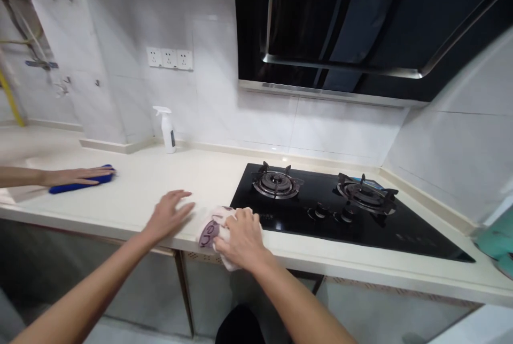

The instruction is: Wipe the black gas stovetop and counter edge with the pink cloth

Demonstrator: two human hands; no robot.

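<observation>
My right hand (242, 240) is closed on a white cloth with a purple patch (209, 233), pressed to the counter's front edge beside the hob. Part of the cloth hangs over that edge, and my palm hides some of it. To its left, my left hand (169, 216) hovers just over the counter, fingers apart and holding nothing. The black glass gas hob (296, 216) begins right beside the cloth. Its left burner (276, 182) lies beyond my right hand.
At the far left, another person's hand (76, 176) presses a blue cloth (105, 174) on the white counter (188, 170). A white spray bottle (167, 130) stands near the wall. The range hood (332, 23) overhangs the hob. A teal object (497, 237) sits at the right edge.
</observation>
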